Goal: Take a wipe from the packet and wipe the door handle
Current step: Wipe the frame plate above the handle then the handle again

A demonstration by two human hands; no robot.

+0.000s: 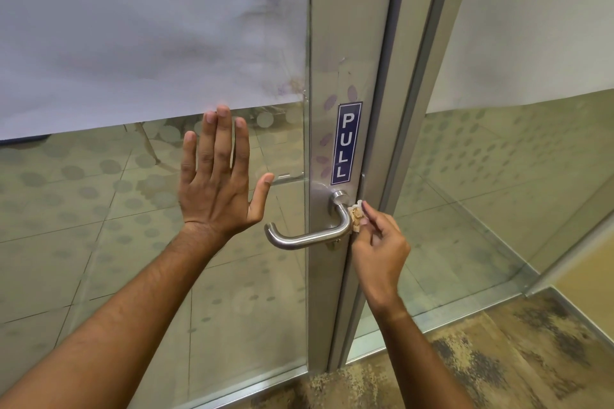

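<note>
The wipe (pixel 356 216), crumpled small and already stained brown, is being pinched between the fingertips of the right hand (pixel 378 251) and pressed against the bend of the steel door handle (pixel 307 236), just below the round neck where the handle is joined to the door frame (pixel 335 76). That grip is being kept narrow, closed on the wad alone. Because so little of the wipe is being held, it is judged that it could be dragged out of the pinch on the curved steel and dropped to the mottled floor (pixel 498 359). A soiled face is being shown, so dirt could be smeared back unless the wad is being refolded. The long bar reaching away from the grip toward the left is judged not yet covered, and could be missed. The left hand (pixel 217 176) is being held flat and wide, fingers straight, against the glass pane (pixel 99 226) well to the left of the grip, with nothing held; should it be lifted, the door could be swung by the wiping pressure. Directly above the grip a blue PULL sticker (pixel 345 143) is being passed closely, and its edge could be caught. A frosted film (pixel 133 26) is covering the upper pane. The packet is not being shown anywhere. Nothing is standing between the grip and the bar.
</note>
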